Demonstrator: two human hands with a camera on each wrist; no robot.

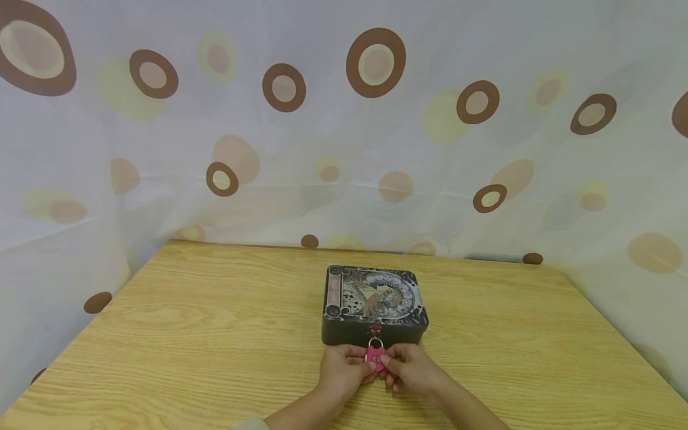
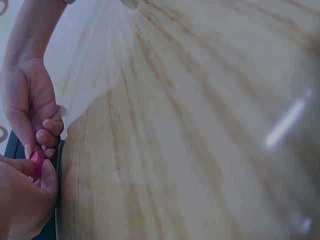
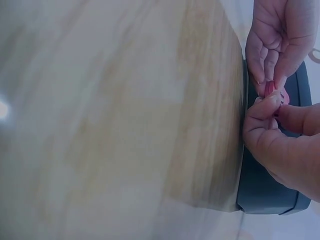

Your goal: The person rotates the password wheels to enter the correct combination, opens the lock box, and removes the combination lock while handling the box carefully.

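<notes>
A pink combination padlock (image 1: 375, 357) with number dials hangs by its silver shackle at the front latch of a dark tin box (image 1: 376, 298) with a printed lid. My left hand (image 1: 342, 371) pinches the padlock's left side between thumb and fingers. On the other side my right hand (image 1: 412, 369) holds it, its thumb at the dials. In the left wrist view the padlock (image 2: 37, 164) shows between both sets of fingertips. The right wrist view has the padlock (image 3: 278, 93) partly covered by fingers, against the box's dark side (image 3: 265, 185). Whether the shackle is locked I cannot tell.
The box stands on a wood-grain table (image 1: 204, 322), towards its front middle. Behind and at both sides hangs a pale curtain (image 1: 322, 131) printed with brown and yellow circles.
</notes>
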